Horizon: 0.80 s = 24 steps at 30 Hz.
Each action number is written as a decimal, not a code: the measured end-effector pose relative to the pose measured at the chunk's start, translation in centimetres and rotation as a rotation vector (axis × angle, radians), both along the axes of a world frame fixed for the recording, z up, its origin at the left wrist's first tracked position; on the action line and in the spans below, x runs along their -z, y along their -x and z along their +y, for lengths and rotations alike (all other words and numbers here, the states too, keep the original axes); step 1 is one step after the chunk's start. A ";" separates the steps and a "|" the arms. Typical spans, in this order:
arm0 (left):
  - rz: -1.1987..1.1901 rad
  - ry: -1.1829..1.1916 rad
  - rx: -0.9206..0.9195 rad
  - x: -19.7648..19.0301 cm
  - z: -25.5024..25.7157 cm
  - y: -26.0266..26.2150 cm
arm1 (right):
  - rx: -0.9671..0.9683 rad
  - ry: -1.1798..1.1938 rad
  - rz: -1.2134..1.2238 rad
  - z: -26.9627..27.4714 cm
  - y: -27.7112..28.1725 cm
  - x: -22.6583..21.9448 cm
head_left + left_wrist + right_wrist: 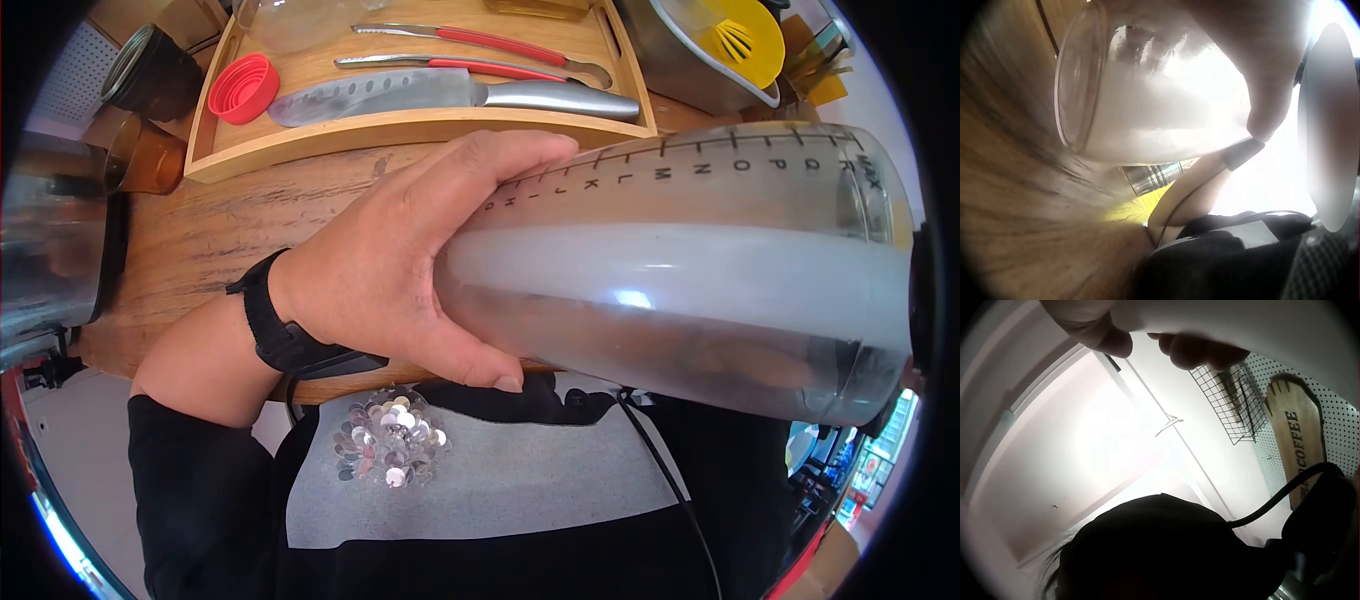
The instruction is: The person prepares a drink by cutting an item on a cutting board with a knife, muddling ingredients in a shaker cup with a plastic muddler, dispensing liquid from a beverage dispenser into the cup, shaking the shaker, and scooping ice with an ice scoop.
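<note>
A large clear container (680,270) with printed letters and "MAX" lies sideways in the air, its wide end to the right. My left hand (400,240) grips its narrower end, thumb below and fingers over the top. In the left wrist view, the container (1147,106) shows a round rim above the wood, with the left hand (1254,56) around it. The right hand is mostly hidden behind the container in the head view. In the right wrist view, the right hand (1147,347) holds a pale curved surface (1260,325) with bent fingers.
Behind is a wooden tray (400,128) with a knife (400,92), red-handled tongs (500,68) and a red ribbed cup (244,88). A metal bin (690,75) stands back right, a brown cup (150,155) and a dark machine (55,230) left.
</note>
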State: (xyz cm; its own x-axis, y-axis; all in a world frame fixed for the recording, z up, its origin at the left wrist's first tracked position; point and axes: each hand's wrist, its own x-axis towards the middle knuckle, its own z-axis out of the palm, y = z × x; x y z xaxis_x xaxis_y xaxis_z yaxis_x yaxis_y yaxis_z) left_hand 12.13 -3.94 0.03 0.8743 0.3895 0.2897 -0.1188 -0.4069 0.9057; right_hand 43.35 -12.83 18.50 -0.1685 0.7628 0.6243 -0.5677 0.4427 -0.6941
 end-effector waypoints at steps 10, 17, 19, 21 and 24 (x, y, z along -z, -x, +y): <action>-0.010 -0.003 -0.006 0.2 0.1 0.0 | 0.057 -0.216 -0.050 -0.5 1.5 0.4; -0.039 0.035 0.006 0.4 0.1 0.0 | 0.080 -0.135 -0.007 0.2 1.0 0.8; -0.029 0.010 0.009 0.2 0.1 -0.1 | 0.076 -0.155 -0.002 0.3 1.1 1.0; -0.025 -0.013 0.012 0.3 0.0 0.0 | 0.072 -0.173 -0.003 0.4 1.3 0.9; -0.045 0.053 0.036 0.3 0.1 -0.1 | -0.010 -0.160 0.010 1.0 0.4 0.7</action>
State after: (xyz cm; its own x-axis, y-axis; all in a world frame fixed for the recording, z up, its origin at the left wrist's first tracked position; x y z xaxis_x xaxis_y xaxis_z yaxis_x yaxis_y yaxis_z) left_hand 12.23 -3.88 -0.25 0.8745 0.3739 0.3089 -0.1736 -0.3533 0.9192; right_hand 42.91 -11.84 17.77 -0.1691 0.6515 0.7396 -0.5788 0.5417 -0.6095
